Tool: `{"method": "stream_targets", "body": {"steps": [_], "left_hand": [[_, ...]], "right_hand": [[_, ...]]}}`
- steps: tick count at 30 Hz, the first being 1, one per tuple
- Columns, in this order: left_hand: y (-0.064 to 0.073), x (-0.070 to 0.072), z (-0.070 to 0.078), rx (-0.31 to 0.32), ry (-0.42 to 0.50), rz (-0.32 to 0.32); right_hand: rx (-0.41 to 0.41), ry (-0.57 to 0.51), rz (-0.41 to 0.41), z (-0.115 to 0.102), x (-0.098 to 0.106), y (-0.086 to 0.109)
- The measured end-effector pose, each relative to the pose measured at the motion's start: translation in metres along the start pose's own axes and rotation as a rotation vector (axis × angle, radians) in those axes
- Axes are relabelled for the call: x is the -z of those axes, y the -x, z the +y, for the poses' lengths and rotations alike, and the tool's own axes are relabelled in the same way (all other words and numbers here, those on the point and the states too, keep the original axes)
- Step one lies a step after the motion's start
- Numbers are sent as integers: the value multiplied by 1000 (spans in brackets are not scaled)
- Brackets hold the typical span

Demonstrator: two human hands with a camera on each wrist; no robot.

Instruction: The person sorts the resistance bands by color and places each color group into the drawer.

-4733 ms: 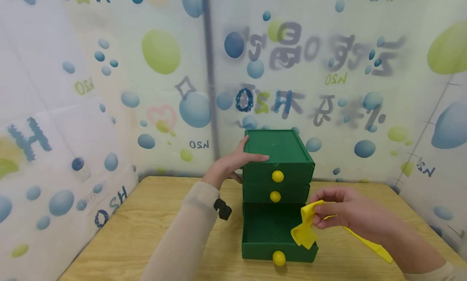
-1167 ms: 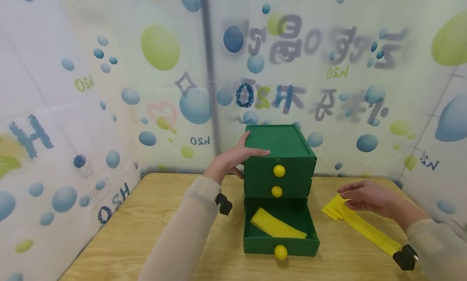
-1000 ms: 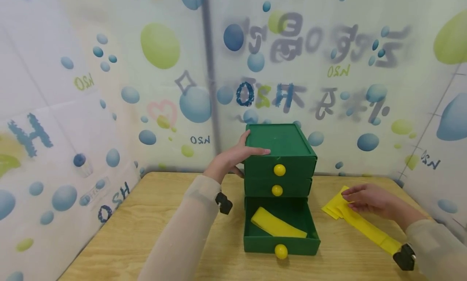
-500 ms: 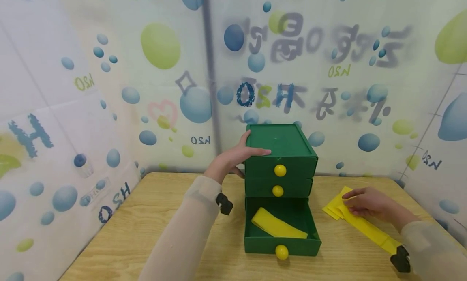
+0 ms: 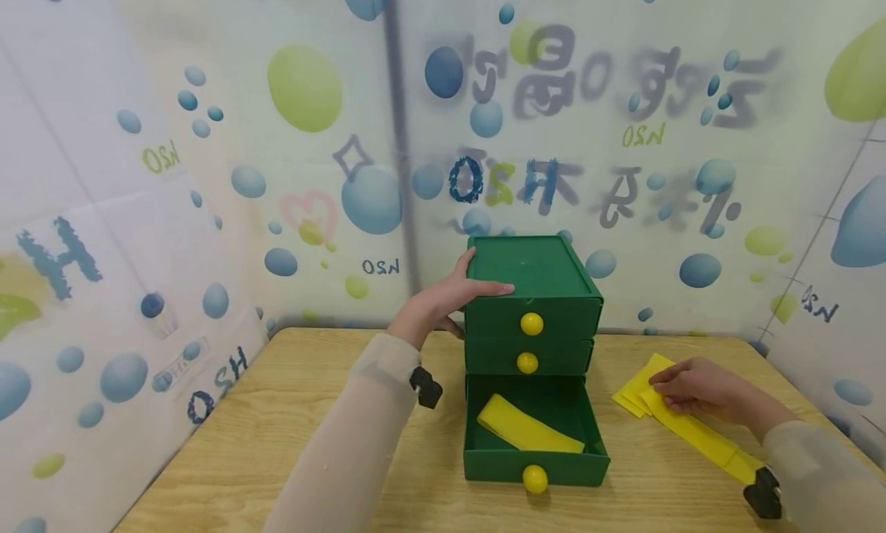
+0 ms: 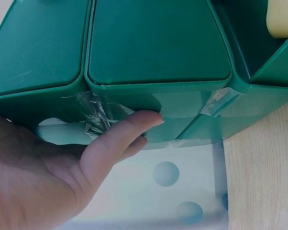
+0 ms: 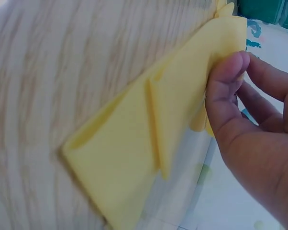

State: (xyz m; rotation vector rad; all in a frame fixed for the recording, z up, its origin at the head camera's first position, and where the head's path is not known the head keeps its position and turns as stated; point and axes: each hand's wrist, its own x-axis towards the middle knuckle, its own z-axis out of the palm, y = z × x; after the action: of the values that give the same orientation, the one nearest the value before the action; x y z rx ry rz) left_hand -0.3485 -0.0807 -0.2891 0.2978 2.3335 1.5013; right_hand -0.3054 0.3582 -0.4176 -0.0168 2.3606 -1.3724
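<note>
A green drawer unit (image 5: 533,318) with yellow ball knobs stands on the table. Its bottom drawer (image 5: 484,464) is pulled out and holds a folded yellow strip (image 5: 529,427), laid slantwise. My left hand (image 5: 443,302) rests against the unit's left side, the splayed fingers touching its top edge and side; the left wrist view has the hand (image 6: 62,167) against the taped green wall. To the right, a folded long yellow cloth strip (image 5: 692,433) lies on the table. My right hand (image 5: 706,391) pinches its edge between thumb and fingers; in the right wrist view, the strip (image 7: 182,81) is partly raised.
The wooden table (image 5: 304,441) meets a patterned curtain (image 5: 311,171) behind, with more curtain at both sides. A black wrist device (image 5: 764,493) on the right wrist lies over the strip's near end. Another black device (image 5: 425,387) sits on the left wrist.
Earlier, my right hand held a yellow strip above the drawer; that strip now lies inside it. The right hand has moved right to the other strip and pinches it. My left hand stays put.
</note>
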Motion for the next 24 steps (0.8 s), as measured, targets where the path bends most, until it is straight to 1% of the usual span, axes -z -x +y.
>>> {"method": "stream_targets", "body": {"steps": [6,13,19,24], "left_hand": [[1,-1,0,1,12,0],[2,-1,0,0,7,1],[1,0,0,0,3,-2],[1,0,1,4,5,-1]], "right_hand": [[14,-20,-35,-1,3,3],[46,-7,-63,2,6,5],[70,-30,-102,2,8,10],[62,-65,-144,-1,12,14]]}}
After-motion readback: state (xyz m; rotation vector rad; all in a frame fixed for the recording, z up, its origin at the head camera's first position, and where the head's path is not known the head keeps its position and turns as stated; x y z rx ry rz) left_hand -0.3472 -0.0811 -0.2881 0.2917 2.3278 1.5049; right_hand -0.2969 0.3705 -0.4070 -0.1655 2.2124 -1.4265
